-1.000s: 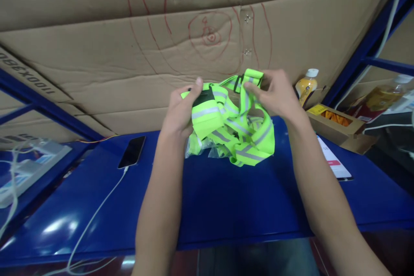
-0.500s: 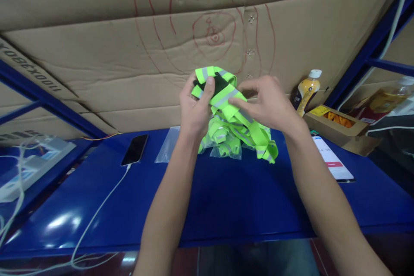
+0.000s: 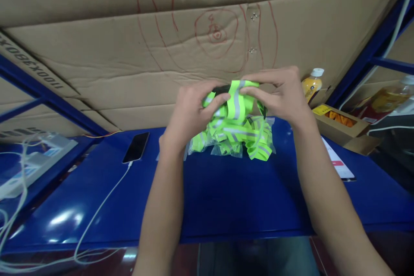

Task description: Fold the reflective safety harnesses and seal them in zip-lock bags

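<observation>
Between my hands, above the blue shelf, is a neon-green reflective strap point(image 3: 237, 102) with a grey stripe and a black part. My left hand point(image 3: 197, 108) is closed on its left side, the thumb lying across the black part. My right hand point(image 3: 280, 95) pinches the strap's upper right edge between thumb and fingers. Behind and below lies a pile of similar green straps point(image 3: 231, 133), some in clear plastic bags. The hands hide part of the held strap, and I cannot make out all its folds.
A dark phone point(image 3: 136, 147) on a white cable lies left on the blue shelf point(image 3: 233, 198). To the right are a lit phone point(image 3: 339, 161), an open cardboard box point(image 3: 343, 131) and a yellow bottle point(image 3: 312, 84). A power strip point(image 3: 39, 166) sits far left; cardboard point(image 3: 106, 51) stands behind.
My left hand has turned over the strap, and my right hand has moved slightly up. The strap's loose end no longer hangs out to the lower right; a fold now stands upright between the hands.
</observation>
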